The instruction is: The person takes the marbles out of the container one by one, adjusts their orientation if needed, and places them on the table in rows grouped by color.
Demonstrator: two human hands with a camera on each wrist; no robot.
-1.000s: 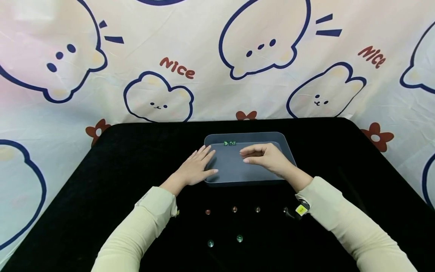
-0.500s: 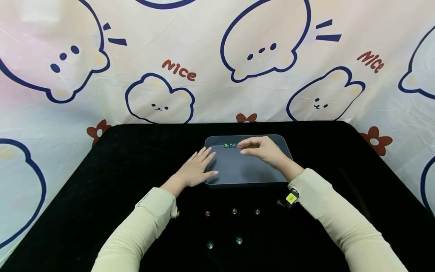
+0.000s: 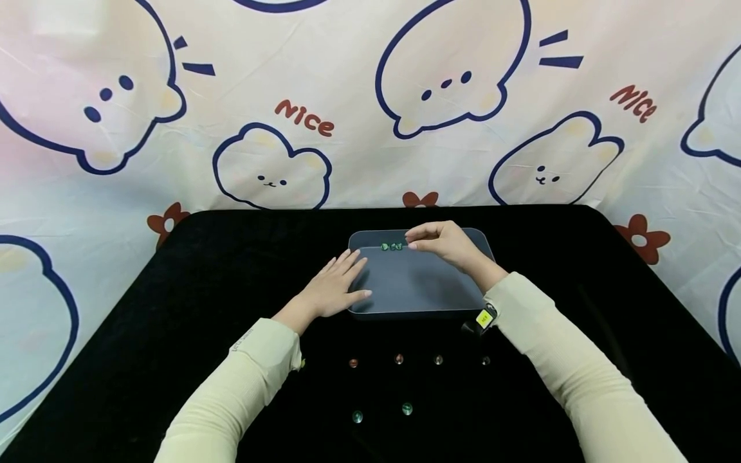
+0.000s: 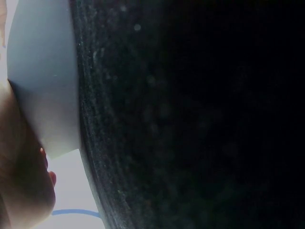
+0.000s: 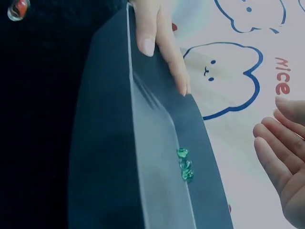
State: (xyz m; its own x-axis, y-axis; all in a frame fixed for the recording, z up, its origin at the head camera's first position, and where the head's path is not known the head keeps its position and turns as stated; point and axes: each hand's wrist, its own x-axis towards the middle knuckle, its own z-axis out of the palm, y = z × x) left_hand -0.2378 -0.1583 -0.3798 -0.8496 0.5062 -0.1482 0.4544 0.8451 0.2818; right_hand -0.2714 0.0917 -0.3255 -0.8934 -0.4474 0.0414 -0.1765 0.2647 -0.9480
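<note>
In the head view my left hand (image 3: 332, 289) rests with spread, straight fingers over the left rim of a grey tray (image 3: 399, 283). My right hand (image 3: 448, 247) hovers over the tray's far side, thumb and fingertips close together; I cannot tell whether something small is between them. Just left of those fingertips, three green glass marbles (image 3: 392, 247) lie in a row along the tray's far wall. The right wrist view shows these marbles (image 5: 185, 164) touching or nearly so, with the curved fingers of the right hand (image 5: 286, 160) at the right edge.
On the black cloth (image 3: 231, 276) before the tray lies a row of reddish and clear marbles, including an orange one (image 3: 399, 359) and a clear one (image 3: 485, 361). Nearer are two green marbles (image 3: 407, 408). A printed curtain (image 3: 359, 161) hangs behind the table.
My right hand has moved away from me and slightly left, toward the tray's far wall beside the marbles. The left hand and the three marbles stay where they were.
</note>
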